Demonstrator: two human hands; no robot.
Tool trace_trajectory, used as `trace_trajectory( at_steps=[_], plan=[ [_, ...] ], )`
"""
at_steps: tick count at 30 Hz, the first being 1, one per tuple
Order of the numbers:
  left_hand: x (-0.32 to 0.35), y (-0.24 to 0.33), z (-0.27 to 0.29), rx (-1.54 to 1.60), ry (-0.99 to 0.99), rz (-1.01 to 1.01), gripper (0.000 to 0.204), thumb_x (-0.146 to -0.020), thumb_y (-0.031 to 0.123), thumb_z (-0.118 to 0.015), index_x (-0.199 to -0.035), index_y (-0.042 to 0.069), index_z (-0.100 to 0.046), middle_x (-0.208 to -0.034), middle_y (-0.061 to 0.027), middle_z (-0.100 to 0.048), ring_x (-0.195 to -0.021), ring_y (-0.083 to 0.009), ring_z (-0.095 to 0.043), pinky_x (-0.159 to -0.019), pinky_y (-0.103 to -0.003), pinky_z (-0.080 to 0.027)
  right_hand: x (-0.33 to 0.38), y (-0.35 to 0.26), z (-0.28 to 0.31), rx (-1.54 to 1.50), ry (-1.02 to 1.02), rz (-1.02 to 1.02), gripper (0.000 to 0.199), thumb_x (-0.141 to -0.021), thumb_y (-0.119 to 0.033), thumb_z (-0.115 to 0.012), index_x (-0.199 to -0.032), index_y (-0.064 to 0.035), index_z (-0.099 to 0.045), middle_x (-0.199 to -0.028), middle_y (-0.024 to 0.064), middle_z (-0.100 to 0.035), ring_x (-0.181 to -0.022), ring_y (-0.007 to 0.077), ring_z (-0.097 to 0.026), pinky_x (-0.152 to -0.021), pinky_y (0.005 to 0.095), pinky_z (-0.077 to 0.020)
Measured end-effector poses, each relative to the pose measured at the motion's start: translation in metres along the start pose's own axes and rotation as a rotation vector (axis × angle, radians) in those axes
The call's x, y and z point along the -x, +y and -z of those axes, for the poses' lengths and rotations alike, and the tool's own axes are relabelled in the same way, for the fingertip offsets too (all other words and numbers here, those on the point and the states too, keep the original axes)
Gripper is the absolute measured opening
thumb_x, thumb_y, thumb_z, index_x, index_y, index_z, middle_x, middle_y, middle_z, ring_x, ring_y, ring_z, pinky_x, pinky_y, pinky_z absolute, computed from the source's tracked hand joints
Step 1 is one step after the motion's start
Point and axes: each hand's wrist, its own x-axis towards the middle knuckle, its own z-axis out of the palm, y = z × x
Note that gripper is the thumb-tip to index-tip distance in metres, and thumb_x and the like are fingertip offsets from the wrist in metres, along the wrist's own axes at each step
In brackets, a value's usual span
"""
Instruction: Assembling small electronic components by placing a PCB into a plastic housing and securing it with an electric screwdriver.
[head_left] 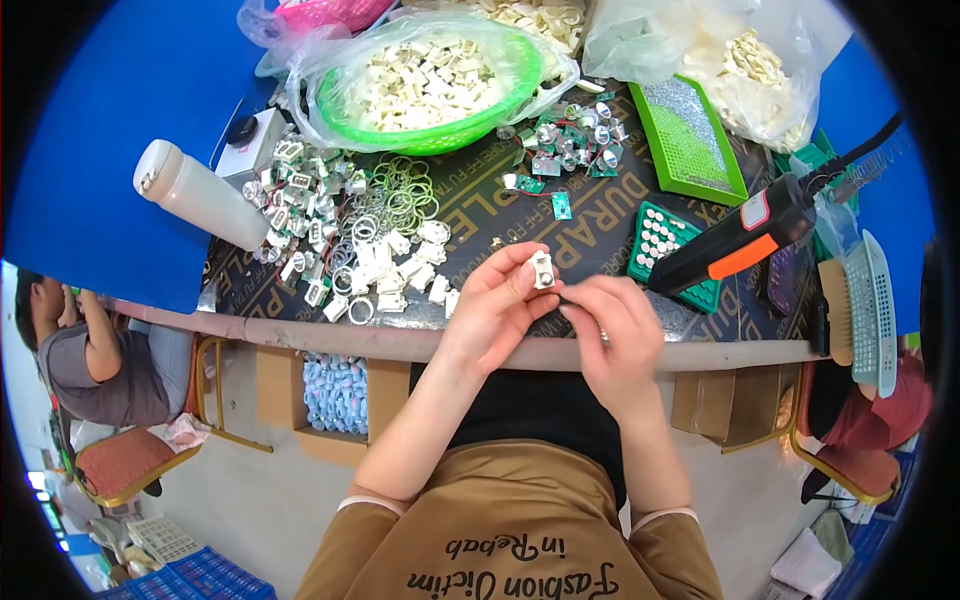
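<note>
Above the near table edge, my left hand [500, 310] grips a small white plastic housing [542, 268] between thumb and fingers. Something round and darker shows in its lower part. Close to its right side is my right hand [622, 335], thumb and forefinger pinched together; what they hold, if anything, is too small to make out. Left of my hands lie loose white housings [395, 275], with clear and green rings [405, 192] behind them. Green circuit boards with wires and clear lens cups [575, 140] lie farther back.
A green basket [440, 140] of white parts stands at the back. A white bottle [200, 195] stands left by a pile of assembled pieces [300, 200]. To the right are a green tray [705, 175], a black-and-orange electric screwdriver [735, 240] and a teal tray [668, 235] of white discs.
</note>
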Motion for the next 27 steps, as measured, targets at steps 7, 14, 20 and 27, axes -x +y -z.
trace_trajectory(
  at_steps=[7, 14, 20, 27],
  plan=[
    [0.0, -0.001, -0.007, -0.012, -0.017, -0.017, 0.022, -0.086, 0.007, -0.053, -0.107, 0.001, -0.052, -0.093, -0.0051, -0.057, -0.087, -0.014, -0.056, -0.078, -0.032, -0.048, -0.007, 0.009, -0.01, 0.012, -0.006, -0.03, 0.013, -0.067, 0.001, -0.063, -0.079, -0.0032, -0.06, -0.075, 0.0083, -0.056, -0.067, 0.0244, -0.055, -0.057, 0.0321, -0.0451],
    [0.002, 0.0, -0.002, -0.061, -0.038, 0.011, 0.023, -0.085, 0.007, -0.054, -0.107, 0.001, -0.053, -0.094, -0.0058, -0.058, -0.088, -0.0135, -0.056, -0.077, -0.031, -0.049, -0.011, 0.009, -0.007, -0.118, -0.012, -0.112, 0.013, -0.065, 0.003, -0.061, -0.076, -0.0037, -0.061, -0.072, 0.0074, -0.056, -0.063, 0.0229, -0.055, -0.054, 0.0317, -0.0453],
    [0.002, -0.001, -0.004, -0.081, -0.046, 0.006, 0.024, -0.086, 0.007, -0.053, -0.109, 0.001, -0.055, -0.095, -0.0066, -0.059, -0.088, -0.0134, -0.056, -0.077, -0.03, -0.049, -0.013, 0.01, -0.007, 0.068, 0.014, 0.068, 0.016, -0.062, 0.004, -0.06, -0.075, -0.0056, -0.061, -0.071, 0.0065, -0.056, -0.063, 0.0216, -0.056, -0.054, 0.0308, -0.0455],
    [0.003, -0.001, -0.005, -0.105, -0.051, -0.003, 0.024, -0.086, 0.008, -0.052, -0.108, -0.001, -0.056, -0.098, -0.0077, -0.059, -0.089, -0.0149, -0.057, -0.078, -0.031, -0.049, -0.009, 0.007, -0.008, 0.007, 0.012, -0.005, 0.016, -0.062, 0.004, -0.061, -0.075, -0.0057, -0.061, -0.071, 0.0059, -0.056, -0.063, 0.0216, -0.055, -0.053, 0.0305, -0.0449]
  ],
)
